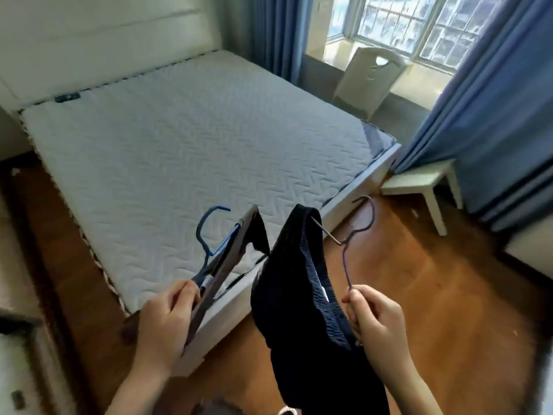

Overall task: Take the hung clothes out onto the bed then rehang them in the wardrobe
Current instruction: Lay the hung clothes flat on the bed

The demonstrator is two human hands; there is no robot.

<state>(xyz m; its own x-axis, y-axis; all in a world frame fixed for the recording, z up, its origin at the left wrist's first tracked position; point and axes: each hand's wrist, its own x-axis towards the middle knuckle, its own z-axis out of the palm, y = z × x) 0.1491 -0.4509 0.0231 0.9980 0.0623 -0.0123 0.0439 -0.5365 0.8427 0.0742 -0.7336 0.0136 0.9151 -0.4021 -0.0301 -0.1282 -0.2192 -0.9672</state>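
My left hand [166,323] grips a blue wire hanger [209,232] with a brownish garment [221,265] on it, held over the near corner of the bed [185,139]. My right hand [375,319] pinches a purple wire hanger [356,235] that carries a dark navy garment [302,295]; the cloth hangs down in front of me above the wooden floor. The bed's white quilted mattress is bare. The wardrobe is out of view.
A low white stool [425,181] stands at the right past the foot of the bed, by the blue curtains [490,115]. A white chair [371,76] sits under the window. Pale furniture [18,354] fills the left edge. Wooden floor [449,295] lies to my right.
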